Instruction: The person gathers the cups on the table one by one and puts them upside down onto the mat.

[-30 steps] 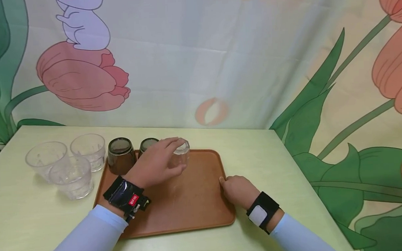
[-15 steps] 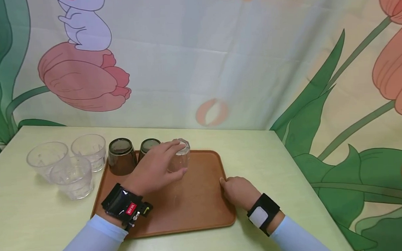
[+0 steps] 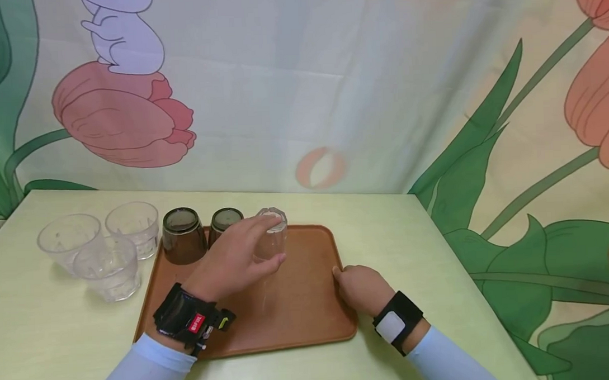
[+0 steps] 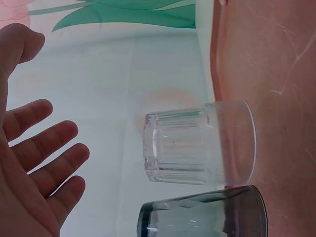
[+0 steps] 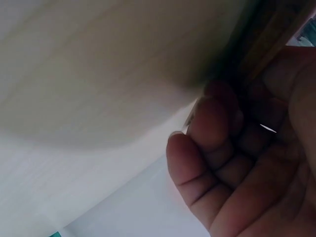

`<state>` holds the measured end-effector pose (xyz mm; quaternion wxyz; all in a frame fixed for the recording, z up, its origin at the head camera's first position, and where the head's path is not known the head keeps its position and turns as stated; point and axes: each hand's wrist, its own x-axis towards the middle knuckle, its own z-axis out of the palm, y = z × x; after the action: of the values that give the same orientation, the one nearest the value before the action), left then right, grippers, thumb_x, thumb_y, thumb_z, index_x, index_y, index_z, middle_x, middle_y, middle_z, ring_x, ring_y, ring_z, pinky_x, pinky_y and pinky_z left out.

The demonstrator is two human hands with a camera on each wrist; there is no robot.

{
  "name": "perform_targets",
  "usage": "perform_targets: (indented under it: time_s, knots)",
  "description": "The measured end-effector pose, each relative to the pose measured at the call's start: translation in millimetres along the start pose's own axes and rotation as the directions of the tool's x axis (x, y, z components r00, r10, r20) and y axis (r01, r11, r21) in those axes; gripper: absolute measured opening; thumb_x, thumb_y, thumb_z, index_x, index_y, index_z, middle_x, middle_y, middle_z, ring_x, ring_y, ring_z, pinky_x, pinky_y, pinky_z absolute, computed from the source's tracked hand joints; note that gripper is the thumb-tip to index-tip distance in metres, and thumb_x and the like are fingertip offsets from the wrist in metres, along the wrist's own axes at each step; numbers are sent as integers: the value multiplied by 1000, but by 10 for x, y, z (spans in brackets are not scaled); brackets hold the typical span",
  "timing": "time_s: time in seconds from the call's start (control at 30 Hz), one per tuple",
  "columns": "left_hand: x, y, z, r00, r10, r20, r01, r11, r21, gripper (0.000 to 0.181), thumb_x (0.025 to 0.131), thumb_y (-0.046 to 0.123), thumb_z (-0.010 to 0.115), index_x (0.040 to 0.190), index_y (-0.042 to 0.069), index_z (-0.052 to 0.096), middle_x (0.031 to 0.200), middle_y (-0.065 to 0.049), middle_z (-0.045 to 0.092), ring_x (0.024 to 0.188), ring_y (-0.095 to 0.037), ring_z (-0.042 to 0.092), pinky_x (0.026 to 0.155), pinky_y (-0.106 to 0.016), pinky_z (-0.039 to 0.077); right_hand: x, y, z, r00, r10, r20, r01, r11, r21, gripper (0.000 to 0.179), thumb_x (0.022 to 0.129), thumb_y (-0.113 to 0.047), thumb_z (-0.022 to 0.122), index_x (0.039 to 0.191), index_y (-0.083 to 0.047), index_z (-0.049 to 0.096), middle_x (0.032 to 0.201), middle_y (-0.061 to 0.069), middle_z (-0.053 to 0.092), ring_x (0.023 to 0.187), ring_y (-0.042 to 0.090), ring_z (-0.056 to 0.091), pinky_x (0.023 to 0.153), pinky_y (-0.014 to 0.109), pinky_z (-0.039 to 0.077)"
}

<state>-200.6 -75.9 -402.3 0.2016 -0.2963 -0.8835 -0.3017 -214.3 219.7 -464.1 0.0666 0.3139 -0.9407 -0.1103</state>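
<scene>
A clear glass tumbler stands upside down on the brown tray, near its far edge. My left hand hovers over the tray in front of this tumbler. In the left wrist view its fingers are spread and stand apart from the clear tumbler. To the left, two smoky-grey tumblers are also upside down on the tray; the second grey tumbler is partly hidden by the hand. My right hand grips the tray's right rim, its fingers curled at the edge.
Left of the tray, three clear plastic cups stand upright: a rear-left cup, a rear-right cup and a front cup. The pale tabletop ends at a printed curtain behind.
My left hand and wrist have shifted slightly, with the hand drawn a little lower from the clear tumbler. The right hand, tray and cups look unchanged.
</scene>
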Motion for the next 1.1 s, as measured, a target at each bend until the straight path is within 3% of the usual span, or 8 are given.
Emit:
perform_targets:
  time_s: [0.37, 0.6, 0.93, 1.1]
  knots:
    - [-31, 35, -51, 999, 2, -33, -2, 1000, -6, 63, 88, 46, 72, 138, 11, 57, 136, -5, 62, 130, -24, 55, 108, -44, 46, 7, 12, 32, 1000, -21, 3, 21, 1000, 11, 28, 98, -14, 59, 122, -1, 70, 63, 4, 57, 53, 18, 56, 48, 35, 49]
    - [-69, 15, -103, 999, -39, -21, 39, 999, 1, 65, 88, 43, 73, 142, 10, 54, 142, -9, 58, 134, -28, 52, 110, -49, 44, -8, 26, -20, 999, -35, 25, 34, 998, 43, 27, 99, -11, 58, 121, 0, 69, 65, 4, 58, 56, 17, 56, 50, 34, 50]
    - [-81, 18, -115, 999, -34, -12, 34, 999, -3, 65, 89, 43, 71, 142, 11, 54, 144, -9, 56, 135, -28, 50, 110, -49, 43, 68, 94, -94, 999, 26, 18, -28, 989, 148, 9, 94, -17, 62, 90, -12, 68, 68, -2, 50, 58, 13, 48, 52, 28, 42]
    - [-85, -4, -111, 1000, -26, -14, 26, 1000, -3, 65, 89, 43, 71, 143, 11, 54, 145, -9, 55, 136, -28, 49, 111, -49, 43, 137, 152, -285, 998, 50, -45, -36, 965, 260, 18, 95, -19, 63, 108, -10, 72, 81, 1, 56, 69, 13, 49, 62, 29, 46]
